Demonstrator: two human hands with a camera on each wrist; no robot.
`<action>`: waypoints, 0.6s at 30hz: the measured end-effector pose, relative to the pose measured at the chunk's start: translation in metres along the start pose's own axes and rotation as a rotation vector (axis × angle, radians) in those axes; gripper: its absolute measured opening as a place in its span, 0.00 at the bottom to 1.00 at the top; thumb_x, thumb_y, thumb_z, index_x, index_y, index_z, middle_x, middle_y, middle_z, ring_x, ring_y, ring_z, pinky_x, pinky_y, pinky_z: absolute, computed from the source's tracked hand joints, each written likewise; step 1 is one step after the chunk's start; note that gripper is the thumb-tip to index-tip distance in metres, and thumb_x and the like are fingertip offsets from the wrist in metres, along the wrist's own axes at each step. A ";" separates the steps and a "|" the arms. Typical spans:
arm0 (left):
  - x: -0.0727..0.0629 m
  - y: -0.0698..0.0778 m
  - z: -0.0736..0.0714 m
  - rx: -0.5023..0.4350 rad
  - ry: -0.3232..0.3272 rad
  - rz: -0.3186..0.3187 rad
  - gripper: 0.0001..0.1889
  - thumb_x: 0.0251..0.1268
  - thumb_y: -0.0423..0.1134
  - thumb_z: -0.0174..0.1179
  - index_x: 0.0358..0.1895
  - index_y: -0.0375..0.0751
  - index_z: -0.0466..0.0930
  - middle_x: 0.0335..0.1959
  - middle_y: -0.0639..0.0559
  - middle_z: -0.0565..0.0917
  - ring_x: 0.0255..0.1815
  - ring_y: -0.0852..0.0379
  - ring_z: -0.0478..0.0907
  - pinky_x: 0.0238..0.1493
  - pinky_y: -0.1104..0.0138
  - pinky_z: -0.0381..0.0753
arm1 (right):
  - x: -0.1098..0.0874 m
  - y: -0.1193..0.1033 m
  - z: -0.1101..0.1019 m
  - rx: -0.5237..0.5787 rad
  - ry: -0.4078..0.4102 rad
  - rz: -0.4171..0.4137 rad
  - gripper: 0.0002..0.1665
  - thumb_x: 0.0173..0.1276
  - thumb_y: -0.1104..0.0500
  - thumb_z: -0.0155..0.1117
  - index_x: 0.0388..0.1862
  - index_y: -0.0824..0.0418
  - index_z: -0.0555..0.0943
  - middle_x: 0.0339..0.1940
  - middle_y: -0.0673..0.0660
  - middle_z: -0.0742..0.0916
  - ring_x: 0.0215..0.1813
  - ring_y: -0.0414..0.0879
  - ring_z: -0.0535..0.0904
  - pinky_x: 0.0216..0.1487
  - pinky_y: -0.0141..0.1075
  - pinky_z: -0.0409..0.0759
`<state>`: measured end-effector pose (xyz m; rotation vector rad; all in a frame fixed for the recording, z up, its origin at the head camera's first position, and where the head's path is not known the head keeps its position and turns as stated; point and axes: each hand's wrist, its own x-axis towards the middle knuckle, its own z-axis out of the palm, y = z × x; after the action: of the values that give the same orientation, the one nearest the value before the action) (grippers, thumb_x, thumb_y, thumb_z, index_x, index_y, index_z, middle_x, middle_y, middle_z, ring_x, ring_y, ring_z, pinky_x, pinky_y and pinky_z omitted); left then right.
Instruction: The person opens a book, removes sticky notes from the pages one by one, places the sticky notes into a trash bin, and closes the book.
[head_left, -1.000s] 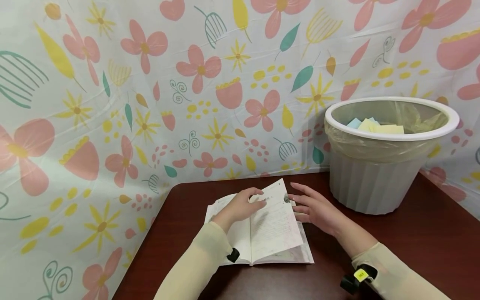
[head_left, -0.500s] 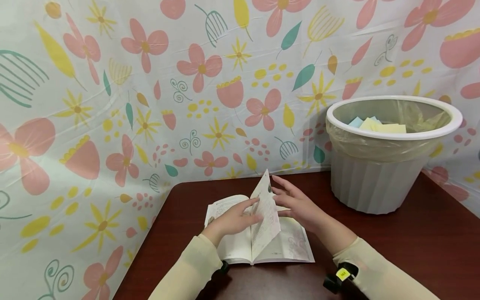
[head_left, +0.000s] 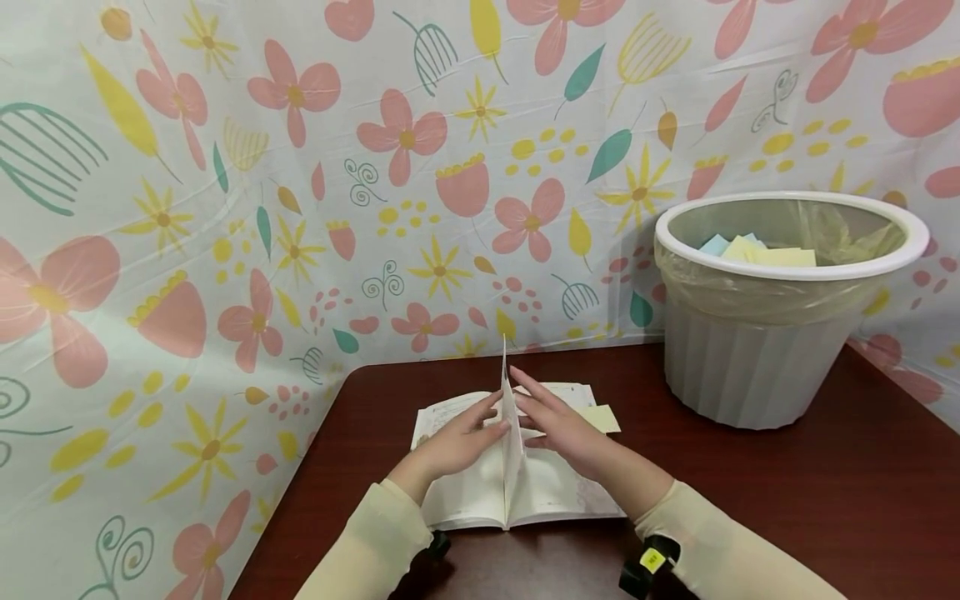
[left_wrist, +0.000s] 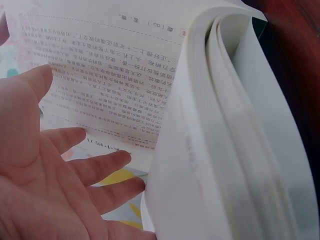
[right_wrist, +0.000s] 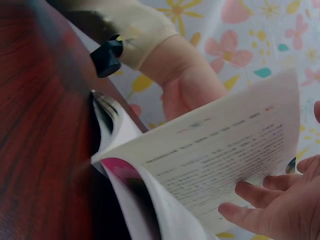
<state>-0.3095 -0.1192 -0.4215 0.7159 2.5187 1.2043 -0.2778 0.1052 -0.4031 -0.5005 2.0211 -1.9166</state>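
Note:
An open book (head_left: pixel 465 492) lies on the table, with one printed page (head_left: pixel 511 450) standing nearly upright from its spine. My left hand (head_left: pixel 457 442) is on the page's left side, fingers extended toward it and thumb near its face; the left wrist view shows the palm and spread fingers beside the printed page (left_wrist: pixel 110 80). On the other side, my right hand (head_left: pixel 562 429) has its straight fingers against the page; in the right wrist view its fingertips (right_wrist: pixel 245 190) lie on the print. A pale yellow sticky note (head_left: pixel 602 418) sticks out past the book's right edge, partly behind the right hand.
A grey waste bin (head_left: pixel 738 358) with a white rim and plastic liner stands at the back right of the dark red table (head_left: pixel 795 500). Yellow and light blue paper slips (head_left: pixel 757 252) show inside it. A flower-patterned curtain (head_left: pixel 300 208) hangs behind.
The page has swung from leaning right to upright. My right hand has moved left with it, and my left hand has shifted slightly left and down. The yellow note has come into view.

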 end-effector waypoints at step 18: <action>-0.015 -0.014 -0.014 -0.210 0.092 -0.014 0.33 0.82 0.61 0.42 0.84 0.63 0.49 0.78 0.43 0.68 0.74 0.38 0.71 0.77 0.38 0.61 | -0.005 0.024 0.033 -0.380 -0.120 -0.096 0.39 0.82 0.36 0.47 0.85 0.33 0.47 0.86 0.48 0.58 0.82 0.55 0.63 0.80 0.59 0.60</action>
<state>-0.3075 -0.1444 -0.4236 0.6032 2.4145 1.5003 -0.2595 0.0790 -0.4288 -0.7962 2.3236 -1.5090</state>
